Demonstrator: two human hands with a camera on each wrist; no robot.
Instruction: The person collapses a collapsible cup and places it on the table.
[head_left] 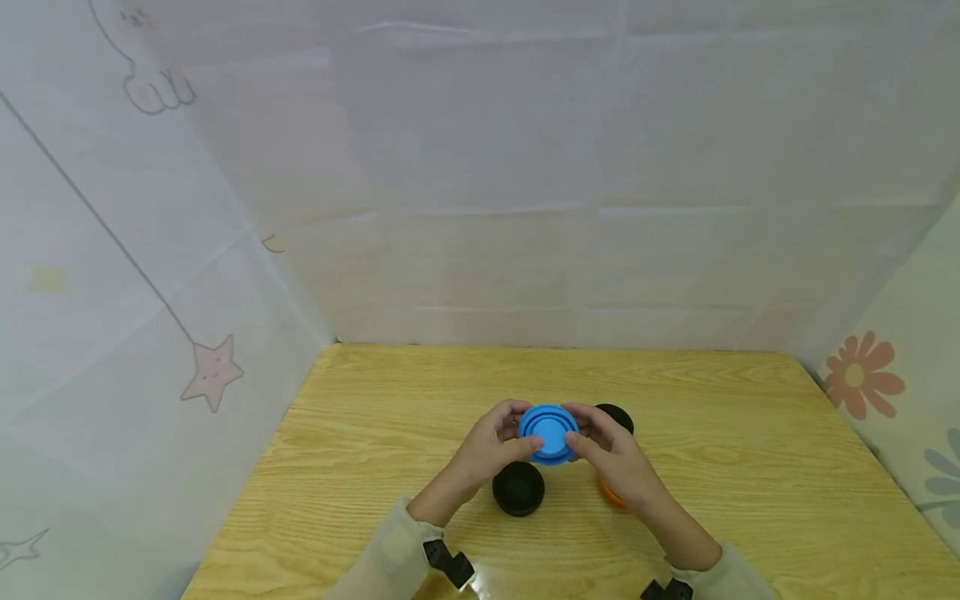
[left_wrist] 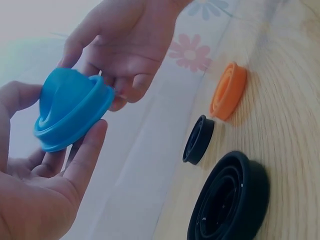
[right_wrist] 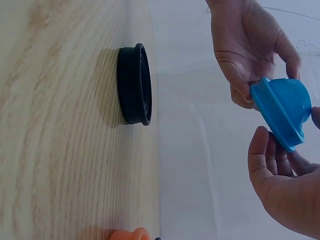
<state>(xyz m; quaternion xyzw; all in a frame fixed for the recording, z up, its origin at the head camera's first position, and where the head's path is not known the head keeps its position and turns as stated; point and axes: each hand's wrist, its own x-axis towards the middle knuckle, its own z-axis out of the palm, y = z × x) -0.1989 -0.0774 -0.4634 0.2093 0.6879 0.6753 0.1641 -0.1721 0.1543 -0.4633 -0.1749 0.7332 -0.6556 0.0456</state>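
A blue collapsible cup, with stepped rings, is held up over the table between both hands. My left hand pinches its left side, thumb on the near face and fingers behind. On the opposite side my right hand grips the rim the same way. In the left wrist view the blue cup is tilted, its middle pushed out on one side. The right wrist view shows the cup edge-on, with fingertips of both hands at its rim.
A black collapsible cup lies flattened on the wooden table just below my left hand. Another black one sits behind my right hand. An orange one is partly hidden under my right wrist in the head view. Patterned cloth surrounds the table.
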